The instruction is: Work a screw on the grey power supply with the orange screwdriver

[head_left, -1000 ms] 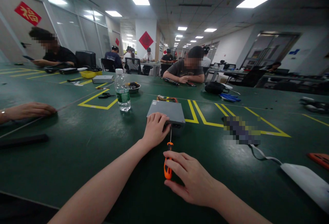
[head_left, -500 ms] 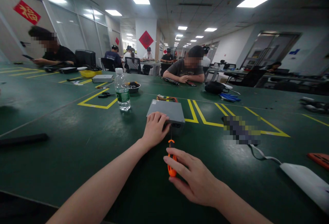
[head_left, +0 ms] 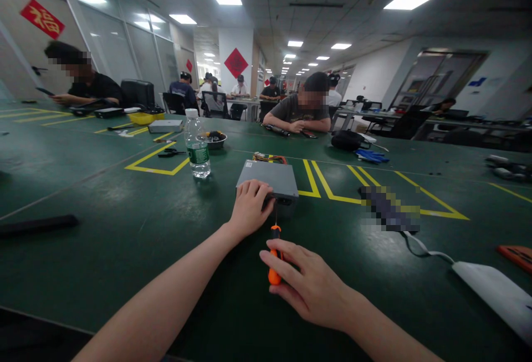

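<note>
Grey metal encloses the flat box (head_left: 276, 175) at centre, held down under the left hand (head_left: 250, 209); the right hand (head_left: 305, 281) grips an orange-and-black screwdriver (head_left: 275, 276), shaft toward the box's near face. Screw-turning seems in hand, the next move calling for steady alignment. Far left, a red diamond-shaped sign (head_left: 42, 19) reads 福; the clear plastic bottle (head_left: 198, 154) bears illegible lettering.
</note>
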The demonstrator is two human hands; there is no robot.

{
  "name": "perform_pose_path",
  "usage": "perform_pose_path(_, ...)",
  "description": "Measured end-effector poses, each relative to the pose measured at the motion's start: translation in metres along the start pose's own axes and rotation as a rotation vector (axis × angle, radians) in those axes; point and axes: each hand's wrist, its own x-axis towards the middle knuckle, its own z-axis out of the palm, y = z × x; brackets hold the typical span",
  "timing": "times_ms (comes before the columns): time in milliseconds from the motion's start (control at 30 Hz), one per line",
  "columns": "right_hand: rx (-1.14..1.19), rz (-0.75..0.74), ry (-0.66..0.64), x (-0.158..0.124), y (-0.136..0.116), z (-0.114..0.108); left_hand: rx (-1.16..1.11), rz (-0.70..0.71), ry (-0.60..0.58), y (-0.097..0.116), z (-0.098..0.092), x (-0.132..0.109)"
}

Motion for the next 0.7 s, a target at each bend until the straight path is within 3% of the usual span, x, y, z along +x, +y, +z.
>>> perform_pose_path(133,-0.048,-0.059,0.090,0.002,0.003,0.002,0.001,0.000,-0.008,0.000,-0.001,0.000)
perform_pose_path(300,0.003,-0.016,0.169,-0.003,0.007,0.007,0.012,0.003,-0.014,0.000,-0.001,0.000)
perform_pose_path(533,-0.057,-0.035,0.009,0.001,0.003,-0.005,0.018,0.010,-0.008,-0.001,0.000,0.000)
perform_pose_path(700,-0.077,-0.094,0.102,0.003,0.004,-0.001,0.009,0.007,0.000,-0.001,-0.001,0.000)
